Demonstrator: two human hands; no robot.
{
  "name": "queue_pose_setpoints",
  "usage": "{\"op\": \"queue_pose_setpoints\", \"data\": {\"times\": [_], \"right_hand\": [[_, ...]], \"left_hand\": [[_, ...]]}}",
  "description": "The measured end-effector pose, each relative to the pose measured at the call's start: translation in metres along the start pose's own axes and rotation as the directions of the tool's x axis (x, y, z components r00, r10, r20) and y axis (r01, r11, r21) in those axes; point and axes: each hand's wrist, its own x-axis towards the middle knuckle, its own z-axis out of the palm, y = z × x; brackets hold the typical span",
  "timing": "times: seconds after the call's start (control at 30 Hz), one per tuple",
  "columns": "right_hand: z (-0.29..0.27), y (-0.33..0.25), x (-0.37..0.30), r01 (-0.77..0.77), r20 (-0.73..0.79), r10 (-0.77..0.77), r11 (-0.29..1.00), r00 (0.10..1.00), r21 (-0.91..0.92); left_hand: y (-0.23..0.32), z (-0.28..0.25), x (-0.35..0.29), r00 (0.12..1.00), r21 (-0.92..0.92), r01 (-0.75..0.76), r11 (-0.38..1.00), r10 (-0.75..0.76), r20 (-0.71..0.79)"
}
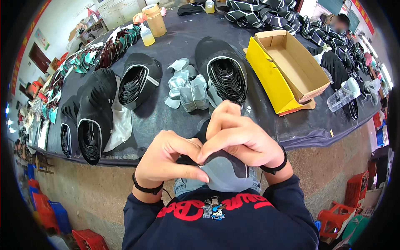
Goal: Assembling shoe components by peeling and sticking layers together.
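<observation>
My left hand (168,158) and my right hand (246,139) meet in front of my chest, just short of the table edge. Both are closed, with fingertips pinching a black fabric shoe upper (239,166). A curved grey stiffener piece (225,177) lies against the upper's near side, by my left thumb. My fingers hide much of the upper. Beyond my hands, a pile of similar grey stiffener pieces (193,96) rests on the table. On either side of that pile lie nested stacks of black uppers, one on the right (208,50) and one on the left (152,68).
The table (166,125) has a dark cover. Two more stacks of uppers (98,91) lie at its left. A yellow cardboard box (266,77) stands at the right, near a clear plastic cup (339,100). Bottles of yellowish liquid (147,36) stand farther back. A person (341,23) sits far right.
</observation>
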Motion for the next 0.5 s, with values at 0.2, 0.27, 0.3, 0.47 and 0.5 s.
{"op": "queue_pose_setpoints", "data": {"times": [0.2, 0.27, 0.3, 0.47, 0.5], "right_hand": [[0.001, -0.015, -0.011, -0.336, -0.234, 0.457, 0.845, 0.858, 0.417], [0.009, -0.016, -0.010, -0.314, -0.290, 0.395, 0.905, 0.872, 0.288], [0.011, -0.015, -0.010, -0.317, -0.290, 0.397, 0.904, 0.871, 0.288], [0.022, -0.011, -0.009, -0.315, -0.375, 0.401, 0.909, 0.836, 0.272], [0.024, -0.011, -0.010, -0.317, -0.385, 0.415, 0.902, 0.824, 0.294]], "left_hand": [[-0.004, 0.004, -0.003, 0.979, 0.381, -0.094, 0.920, 0.155, -0.133], [-0.006, 0.008, -0.001, 0.969, 0.509, -0.106, 0.854, 0.204, -0.141], [-0.008, 0.009, 0.001, 0.969, 0.507, -0.105, 0.855, 0.203, -0.142], [-0.016, 0.005, 0.007, 0.960, 0.631, -0.170, 0.757, 0.273, -0.068], [-0.018, 0.002, 0.007, 0.948, 0.664, -0.245, 0.707, 0.318, 0.011]]}}
